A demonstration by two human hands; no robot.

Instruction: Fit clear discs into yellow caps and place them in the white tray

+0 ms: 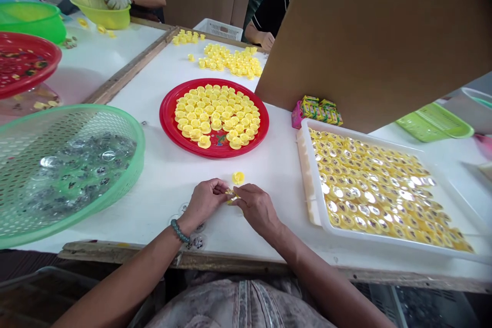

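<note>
Both hands meet low over the white table. My left hand (205,202), with a green bead bracelet at the wrist, pinches one side of a small yellow piece (231,196). The other side of that piece is between the fingers of my right hand (257,208). Just beyond the fingertips lies a single yellow cup-shaped piece (238,178). Several clear discs with dark prints (197,242) lie beside and partly under my left wrist. Farther back, a red plate (169,125) carries many yellow cup-shaped pieces.
A white tray (313,184) of yellow pieces with printed discs stands at right. At left is a green mesh basket (132,164) of clear discs. A brown board (346,46) rises behind the tray. Loose yellow pieces (230,61) lie farther back; two people sit across.
</note>
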